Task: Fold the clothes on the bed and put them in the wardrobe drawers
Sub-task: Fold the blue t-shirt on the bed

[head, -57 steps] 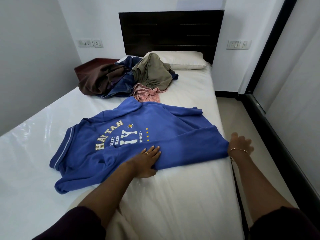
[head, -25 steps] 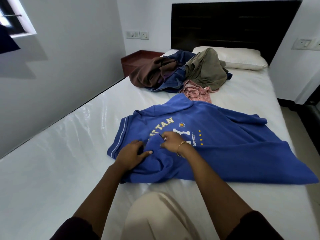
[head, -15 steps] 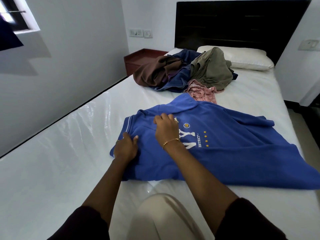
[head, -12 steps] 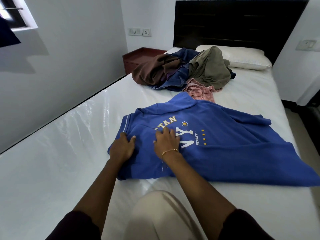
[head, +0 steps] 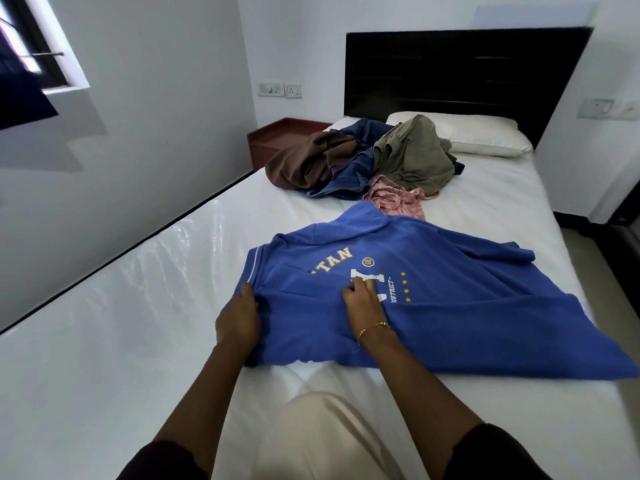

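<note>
The bed (head: 104, 341) is covered by the spread blue shirt (head: 467, 306); unfolded clothes (head: 363, 161) are heaped near the pillow (head: 485, 136). Its folded edge is gripped by the left hand (head: 239, 318); fabric is pinched by the right hand (head: 362, 301)

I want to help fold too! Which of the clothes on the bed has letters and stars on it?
The blue shirt, spread flat under both hands. It has yellow and white lettering and small stars. The brown, denim, olive and pink clothes heaped near the pillow show no letters.
</note>
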A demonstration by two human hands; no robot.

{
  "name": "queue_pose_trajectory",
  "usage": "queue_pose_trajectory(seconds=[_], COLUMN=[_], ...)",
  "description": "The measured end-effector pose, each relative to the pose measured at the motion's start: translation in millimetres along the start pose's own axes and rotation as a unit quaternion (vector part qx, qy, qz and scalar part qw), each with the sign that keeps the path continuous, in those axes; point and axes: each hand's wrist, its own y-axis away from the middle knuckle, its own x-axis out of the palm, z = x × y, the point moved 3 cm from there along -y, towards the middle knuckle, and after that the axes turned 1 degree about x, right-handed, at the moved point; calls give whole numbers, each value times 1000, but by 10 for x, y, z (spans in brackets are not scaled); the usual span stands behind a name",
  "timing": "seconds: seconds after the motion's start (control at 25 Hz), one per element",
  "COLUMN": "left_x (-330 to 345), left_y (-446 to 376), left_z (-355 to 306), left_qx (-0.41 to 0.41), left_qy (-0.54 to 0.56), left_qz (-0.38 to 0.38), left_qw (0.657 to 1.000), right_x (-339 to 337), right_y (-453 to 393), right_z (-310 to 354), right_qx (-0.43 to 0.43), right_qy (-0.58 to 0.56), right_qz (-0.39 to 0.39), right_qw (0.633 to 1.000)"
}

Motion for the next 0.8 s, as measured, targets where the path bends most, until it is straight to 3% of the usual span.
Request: queue_pose_trajectory(seconds=[0.08,0.16,0.28,0.32,0.4,0.48,0.6,0.72,0.8], left_x=[-24,-31,68,125,372,566,800,813,814], left_y=[-23,-143,-386,-458,-591,-710,-699,-721,-727], left_z=[-92,-246,-560,-640,-730,-686,-622,-596,-589], left_qx=[4,49,192,229,284,281,274,268,257], left_qy=[-81,-122,-75,-71,-97,-172,-196,-154,-154], left_qz=[-17,-40,-61,-47,57,118,118,107,102], left_qw=[997,990,977,970,952,937,934,945,949], right_x=[51,51,48,71,160,202,280,318,149], right_y=[14,-70,-294,-396,-622,-875,-1226,-1522,-1640], right_z=[-99,-163,-238,-246,-307,-364,-449,-639,-561], right_qx=[24,27,44,36,24,39,51,86,69], right_qy=[-12,-48,-58,-60,-17,27,75,87,59], right_qz=[28,-6,-4,-7,4,21,49,71,15], right_qw=[999,998,997,997,1000,999,995,990,996])
